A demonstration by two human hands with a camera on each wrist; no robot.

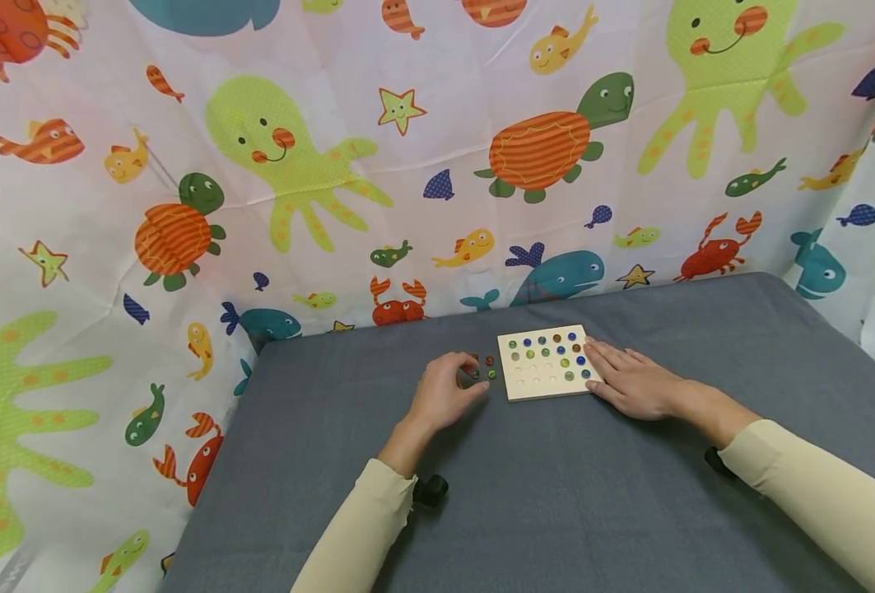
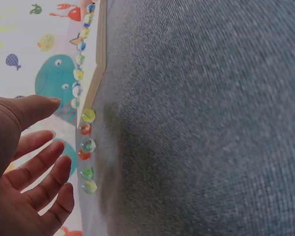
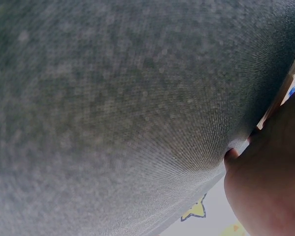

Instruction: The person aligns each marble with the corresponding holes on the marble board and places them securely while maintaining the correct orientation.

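A pale wooden board (image 1: 544, 390) with rows of round hollows lies flat on the table. Coloured glass marbles (image 1: 542, 340) fill its two far rows and the right end of the nearer rows; other hollows there hold nothing. Loose marbles (image 2: 88, 116) lie on the cloth just left of the board. Over them hovers my left hand (image 1: 444, 391), thumb apart from loosely bent fingers; the left wrist view shows nothing between them. My right hand (image 1: 633, 381) rests against the board's right edge with fingers extended. In the right wrist view that hand (image 3: 270, 182) mostly hides the board (image 3: 276, 105).
Dark grey cloth (image 1: 541, 494) covers the table. Behind it and along the sides hangs a white curtain (image 1: 422, 58) printed with sea animals. A black wrist strap piece (image 1: 431, 491) shows beneath the left sleeve.
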